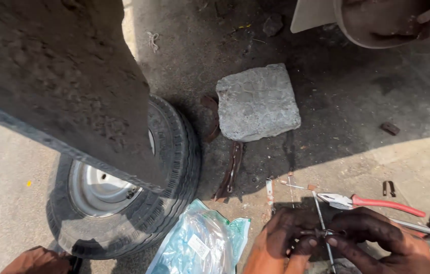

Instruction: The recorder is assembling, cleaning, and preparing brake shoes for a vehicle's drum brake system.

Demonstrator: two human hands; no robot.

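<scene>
Both of my hands meet at the bottom right, dark with grease. My left hand [283,238] and my right hand [377,238] pinch a small dark metal part [320,233] between their fingertips. A thin metal rod [322,223] crosses just behind the fingers. Red-handled pliers [372,202] lie on the ground just beyond my right hand.
A wheel with a white rim [123,198] lies flat at left, partly under a dusty vehicle body panel [57,76]. A grey stone block [258,101] sits beyond. A clear blue plastic bag [199,243] lies near my left hand. A rusty brake drum [382,20] hangs top right.
</scene>
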